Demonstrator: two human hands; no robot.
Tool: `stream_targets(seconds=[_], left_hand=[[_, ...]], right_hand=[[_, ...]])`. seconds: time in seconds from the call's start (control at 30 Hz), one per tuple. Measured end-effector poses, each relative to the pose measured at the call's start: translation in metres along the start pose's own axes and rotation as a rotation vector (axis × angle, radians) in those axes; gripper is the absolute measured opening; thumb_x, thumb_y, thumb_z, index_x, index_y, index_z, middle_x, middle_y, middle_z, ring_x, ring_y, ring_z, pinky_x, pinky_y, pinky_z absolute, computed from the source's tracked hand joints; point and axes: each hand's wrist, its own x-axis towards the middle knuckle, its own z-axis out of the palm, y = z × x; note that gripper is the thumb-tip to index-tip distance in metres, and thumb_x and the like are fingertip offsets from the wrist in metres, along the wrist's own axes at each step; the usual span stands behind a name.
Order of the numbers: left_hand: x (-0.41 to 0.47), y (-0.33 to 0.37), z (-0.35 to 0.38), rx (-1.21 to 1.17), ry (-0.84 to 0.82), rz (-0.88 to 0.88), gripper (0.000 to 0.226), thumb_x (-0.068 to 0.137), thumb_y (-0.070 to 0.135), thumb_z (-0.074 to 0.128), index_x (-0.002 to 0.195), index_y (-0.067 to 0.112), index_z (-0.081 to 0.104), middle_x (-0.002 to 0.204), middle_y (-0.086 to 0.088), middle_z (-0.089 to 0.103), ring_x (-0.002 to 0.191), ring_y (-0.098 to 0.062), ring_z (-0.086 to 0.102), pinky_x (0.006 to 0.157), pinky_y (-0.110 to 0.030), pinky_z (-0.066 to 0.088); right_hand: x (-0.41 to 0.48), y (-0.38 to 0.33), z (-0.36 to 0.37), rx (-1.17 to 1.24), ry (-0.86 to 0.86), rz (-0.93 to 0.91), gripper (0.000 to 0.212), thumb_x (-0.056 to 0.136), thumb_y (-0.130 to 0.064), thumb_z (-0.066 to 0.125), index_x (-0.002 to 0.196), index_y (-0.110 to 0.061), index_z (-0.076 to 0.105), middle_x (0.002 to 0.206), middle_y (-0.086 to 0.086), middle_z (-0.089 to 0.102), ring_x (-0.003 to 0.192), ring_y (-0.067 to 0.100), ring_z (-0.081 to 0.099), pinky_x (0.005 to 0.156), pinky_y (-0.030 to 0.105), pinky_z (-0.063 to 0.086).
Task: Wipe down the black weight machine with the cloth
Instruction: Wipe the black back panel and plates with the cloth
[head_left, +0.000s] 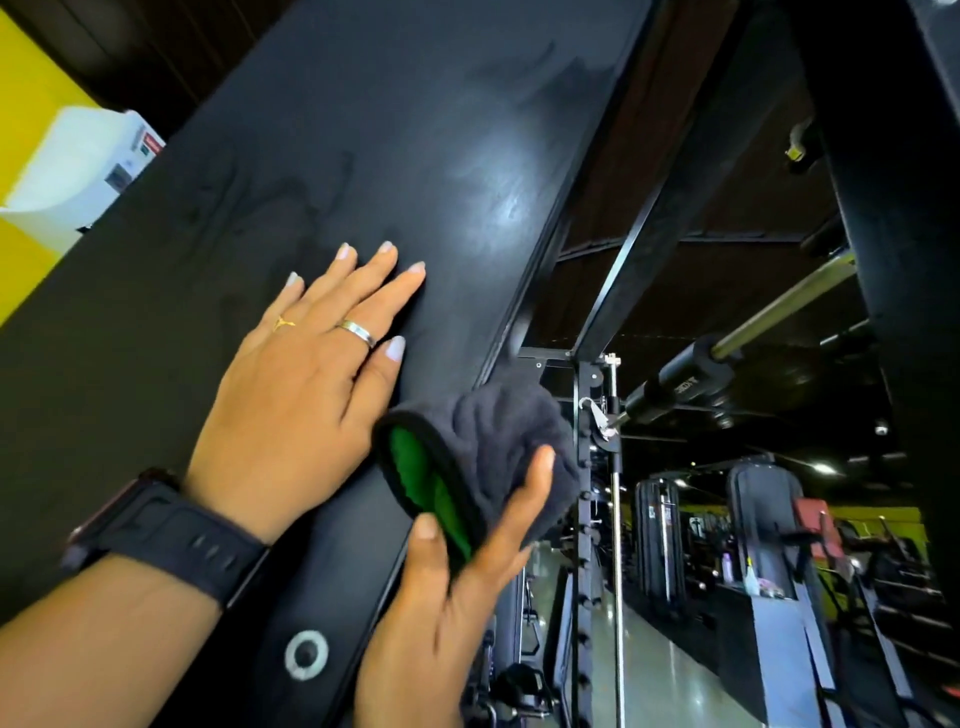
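A broad black panel of the weight machine (363, 130) fills the left and middle of the view, with faint smear marks on it. My left hand (306, 379) lies flat on the panel with fingers straight; it wears two rings and a dark watch at the wrist. My right hand (447, 597) holds a dark grey cloth (498, 441) with a green inner side, thumb and fingers curled around it. The cloth sits against the panel's right edge, just right of my left thumb.
A silver bolt washer (306, 654) sits low on the panel. Black frame beams (670, 208) run to the right, with a barbell (727, 358) on its rest and a chrome guide rod (617, 519). A white box (78, 166) stands by a yellow wall. Gym machines lie beyond.
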Motion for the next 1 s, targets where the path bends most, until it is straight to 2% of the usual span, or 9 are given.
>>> stream_targets(seconds=[0.2, 0.3, 0.43, 0.6, 0.7, 0.8, 0.83, 0.93, 1.0], left_hand=[[0.001, 0.003, -0.001, -0.01, 0.006, -0.041, 0.055, 0.094, 0.029, 0.026, 0.146, 0.022, 0.043, 0.154, 0.003, 0.036, 0.145, -0.02, 0.027, 0.116, -0.037, 0.016], [0.0, 0.004, -0.002, -0.003, 0.01, -0.051, 0.053, 0.096, 0.03, 0.026, 0.146, 0.022, 0.044, 0.154, 0.003, 0.036, 0.145, -0.02, 0.027, 0.116, -0.035, 0.014], [0.001, 0.004, -0.002, -0.006, 0.006, -0.052, 0.054, 0.096, 0.03, 0.025, 0.146, 0.022, 0.043, 0.154, 0.003, 0.037, 0.145, -0.02, 0.027, 0.115, -0.033, 0.013], [0.0, 0.003, -0.002, 0.01, -0.002, -0.045, 0.054, 0.096, 0.03, 0.026, 0.147, 0.02, 0.042, 0.154, 0.0, 0.036, 0.145, -0.022, 0.026, 0.116, -0.036, 0.013], [0.0, 0.004, -0.002, 0.02, -0.017, -0.041, 0.055, 0.096, 0.03, 0.026, 0.148, 0.02, 0.04, 0.155, 0.001, 0.035, 0.146, -0.022, 0.025, 0.117, -0.038, 0.014], [-0.002, 0.004, -0.004, 0.007, -0.017, -0.061, 0.055, 0.095, 0.03, 0.026, 0.148, 0.022, 0.04, 0.155, 0.004, 0.034, 0.146, -0.019, 0.024, 0.117, -0.037, 0.014], [-0.004, 0.004, -0.004, 0.008, -0.014, -0.074, 0.054, 0.095, 0.03, 0.027, 0.147, 0.023, 0.04, 0.155, 0.006, 0.034, 0.146, -0.018, 0.024, 0.117, -0.037, 0.014], [-0.013, 0.002, -0.003, 0.067, -0.002, -0.128, 0.054, 0.096, 0.032, 0.027, 0.148, 0.022, 0.038, 0.156, 0.006, 0.032, 0.146, -0.019, 0.024, 0.117, -0.044, 0.017], [-0.019, 0.001, -0.004, 0.123, 0.011, -0.216, 0.058, 0.096, 0.039, 0.024, 0.15, 0.018, 0.035, 0.157, 0.002, 0.03, 0.146, -0.023, 0.023, 0.116, -0.05, 0.018]], right_hand=[[0.08, -0.022, 0.011, -0.061, -0.095, -0.106, 0.071, 0.071, -0.036, 0.048, 0.125, -0.075, 0.024, 0.132, -0.031, 0.025, 0.126, -0.002, 0.034, 0.11, 0.018, 0.024], [0.128, -0.042, 0.021, -0.061, -0.113, -0.057, 0.067, 0.087, -0.02, 0.052, 0.135, -0.058, 0.025, 0.142, 0.0, 0.025, 0.107, -0.003, 0.031, 0.089, 0.006, 0.029], [0.146, -0.048, 0.029, -0.063, -0.115, -0.054, 0.069, 0.091, -0.014, 0.049, 0.146, -0.047, 0.025, 0.146, 0.006, 0.023, 0.112, 0.014, 0.038, 0.072, -0.002, 0.031], [0.102, -0.032, 0.02, -0.13, -0.09, -0.139, 0.069, 0.081, -0.025, 0.046, 0.133, -0.063, 0.022, 0.14, 0.002, 0.028, 0.127, 0.024, 0.039, 0.108, 0.032, 0.031], [0.072, -0.023, 0.012, -0.177, -0.115, -0.165, 0.069, 0.077, -0.032, 0.041, 0.137, -0.062, 0.025, 0.144, 0.001, 0.025, 0.134, 0.019, 0.033, 0.112, 0.024, 0.022], [0.061, -0.021, 0.001, -0.339, -0.22, -0.265, 0.071, 0.073, -0.034, 0.038, 0.14, -0.053, 0.024, 0.152, 0.005, 0.019, 0.132, -0.005, 0.02, 0.106, 0.008, 0.011], [0.066, -0.023, -0.003, -0.43, -0.251, -0.335, 0.07, 0.072, -0.035, 0.039, 0.14, -0.051, 0.028, 0.154, 0.006, 0.018, 0.133, -0.001, 0.021, 0.107, 0.014, 0.014], [0.095, -0.036, -0.002, -0.72, -0.303, -0.56, 0.066, 0.071, -0.038, 0.047, 0.137, -0.045, 0.046, 0.157, 0.008, 0.022, 0.129, 0.038, 0.033, 0.094, 0.048, 0.035], [0.119, -0.048, 0.005, -0.844, -0.357, -0.603, 0.065, 0.072, -0.039, 0.052, 0.136, -0.046, 0.047, 0.159, 0.003, 0.02, 0.134, 0.041, 0.026, 0.089, 0.056, 0.038]])
